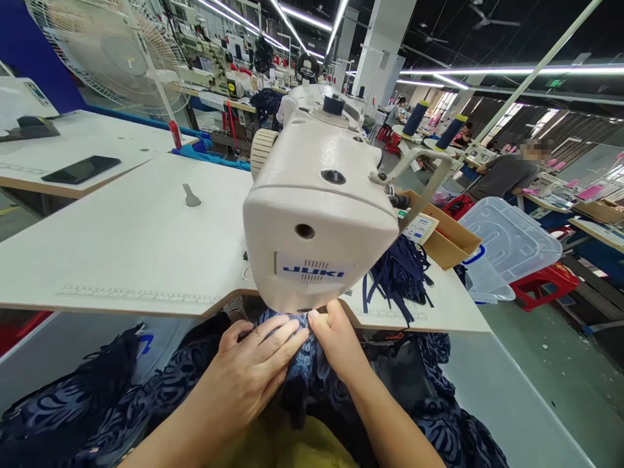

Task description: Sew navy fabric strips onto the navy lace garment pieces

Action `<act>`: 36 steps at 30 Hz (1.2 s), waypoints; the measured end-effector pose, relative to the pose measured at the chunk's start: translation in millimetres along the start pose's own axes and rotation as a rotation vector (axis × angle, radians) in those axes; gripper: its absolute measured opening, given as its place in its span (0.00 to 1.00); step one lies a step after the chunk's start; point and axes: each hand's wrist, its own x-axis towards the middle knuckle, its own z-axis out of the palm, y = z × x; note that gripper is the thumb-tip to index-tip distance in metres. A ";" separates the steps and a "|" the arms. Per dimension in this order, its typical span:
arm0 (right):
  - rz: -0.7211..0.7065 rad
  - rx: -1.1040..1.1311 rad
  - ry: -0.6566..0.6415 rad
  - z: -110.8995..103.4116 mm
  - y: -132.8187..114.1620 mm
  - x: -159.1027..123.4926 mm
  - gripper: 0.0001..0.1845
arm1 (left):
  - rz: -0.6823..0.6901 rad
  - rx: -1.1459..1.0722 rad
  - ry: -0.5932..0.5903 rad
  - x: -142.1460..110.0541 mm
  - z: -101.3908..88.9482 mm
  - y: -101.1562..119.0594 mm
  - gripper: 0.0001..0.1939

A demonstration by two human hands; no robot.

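A white sewing machine (pixel 312 208) marked JUKI stands in front of me, and its head hides the needle area. Dark blue patterned fabric (pixel 298 367) runs under the machine head and hangs over the table's front edge. On the left side of this fabric, my left hand (pixel 258 357) lies with its fingers stretched out over the cloth. My right hand (pixel 336 338) is closed at the fabric's right edge, just below the machine head, with thumb and forefinger pinching the cloth. The fingertips of both hands are close together. More patterned cloth (pixel 439 422) drapes at the lower right.
The white table (pixel 121 240) carries a small grey metal piece (pixel 191 195). Dark blue strips (pixel 400 273) lie right of the machine beside a cardboard box (pixel 448 240). A phone (pixel 82 169) and fan (pixel 117 55) are at left. A clear plastic bin (pixel 509 237) sits on a red stool (pixel 546 286).
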 end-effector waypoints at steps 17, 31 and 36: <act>-0.143 -0.485 0.028 -7.3 -9.5 18.3 0.05 | -0.214 0.152 0.118 6.9 -3.5 19.1 0.19; -0.137 -0.469 0.007 -9.3 -9.7 18.9 0.03 | -0.310 0.119 0.109 6.4 2.2 26.2 0.21; -0.131 -0.479 0.010 -8.4 -10.0 18.9 0.03 | -0.326 0.108 0.118 5.7 5.1 26.9 0.20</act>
